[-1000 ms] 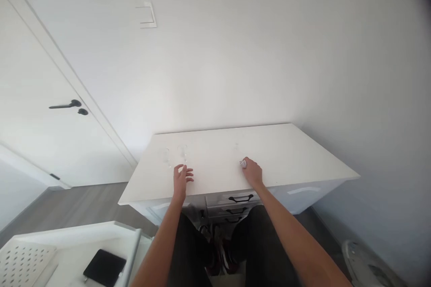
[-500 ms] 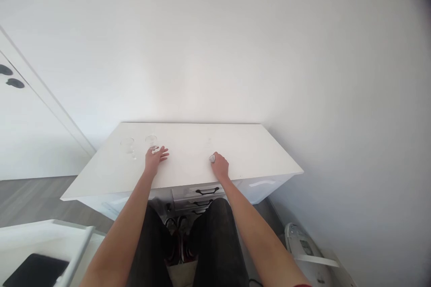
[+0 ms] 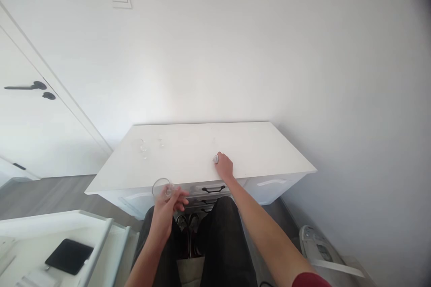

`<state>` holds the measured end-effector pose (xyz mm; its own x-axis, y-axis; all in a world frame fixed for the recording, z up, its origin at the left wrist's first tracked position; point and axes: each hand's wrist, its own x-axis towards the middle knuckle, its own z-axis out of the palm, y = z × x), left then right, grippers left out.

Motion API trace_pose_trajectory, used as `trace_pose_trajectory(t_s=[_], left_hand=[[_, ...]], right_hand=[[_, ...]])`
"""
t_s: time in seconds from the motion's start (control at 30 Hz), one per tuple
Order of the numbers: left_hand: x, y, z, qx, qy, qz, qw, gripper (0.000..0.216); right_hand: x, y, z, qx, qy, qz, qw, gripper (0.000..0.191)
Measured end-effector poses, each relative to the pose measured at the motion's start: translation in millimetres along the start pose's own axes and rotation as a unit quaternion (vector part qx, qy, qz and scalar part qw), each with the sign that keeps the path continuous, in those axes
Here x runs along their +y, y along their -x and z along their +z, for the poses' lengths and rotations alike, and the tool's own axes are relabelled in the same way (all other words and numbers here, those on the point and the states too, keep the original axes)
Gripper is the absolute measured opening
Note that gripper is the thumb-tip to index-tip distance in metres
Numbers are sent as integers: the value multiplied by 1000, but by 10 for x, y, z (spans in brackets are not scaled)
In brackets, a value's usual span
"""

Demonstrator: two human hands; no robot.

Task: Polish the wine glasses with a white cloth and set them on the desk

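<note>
My left hand [image 3: 170, 202] is closed round a clear drinking glass [image 3: 160, 187], held up in front of the cabinet's front edge with its round rim towards the left. My right hand [image 3: 224, 166] rests as a fist on the white cabinet top [image 3: 259, 152]. From its thumb side pokes a small white-grey object [image 3: 216, 159], too little exposed to name. Another clear glass [image 3: 142, 145] is faintly visible at the left of the top, its outline blending into the white. Right of it are faint transparent traces that I cannot make out.
Black handles [image 3: 213, 189] mark the drawers below the top. A white wall [image 3: 218, 54] rises behind. At lower left is a white shelf unit [image 3: 50, 217] holding a black flat object [image 3: 69, 255]; at lower right stands a white appliance [image 3: 314, 244]. A door [image 3: 23, 130] is at left.
My left hand has come from the cabinet top back towards me and lifted a glass off it. My right hand stays on the top with its small object. The view has shifted a little left.
</note>
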<state>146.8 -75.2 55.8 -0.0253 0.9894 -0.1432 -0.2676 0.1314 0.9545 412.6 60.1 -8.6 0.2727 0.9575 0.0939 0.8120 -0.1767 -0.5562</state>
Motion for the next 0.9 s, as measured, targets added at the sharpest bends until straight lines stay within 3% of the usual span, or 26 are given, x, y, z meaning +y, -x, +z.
trace_pose_trajectory(t_s=[0.13,0.23,0.4,0.5,0.67,0.73,0.9], left_hand=[[50,316,-59,-24,-15,-22,999,41],[143,447,-166,-30,-6,-37,999,46],[261,625,-286,-2,-19,-36,999,55],[274,724,-238,8,-48,-36,998,52],[180,850,-148,1,-25,-38,999,51],[110,884,-173,-20,-44,-34,998,47],[-36,947,-221,-35,-88,-28,995,40]], right_hand=[[-88,180,-101,11,-94,13,995,29],[-155,499,-219,34,-200,41,978,29],[-371,1499,-351,87,-398,101,908,46],[-613,2093,-388,73,-482,106,867,42],[-956,2598,-446,20,-594,92,799,36],[-1010,2658,-469,6,-600,64,797,31],[-970,2715,-532,2,-517,10,856,27]])
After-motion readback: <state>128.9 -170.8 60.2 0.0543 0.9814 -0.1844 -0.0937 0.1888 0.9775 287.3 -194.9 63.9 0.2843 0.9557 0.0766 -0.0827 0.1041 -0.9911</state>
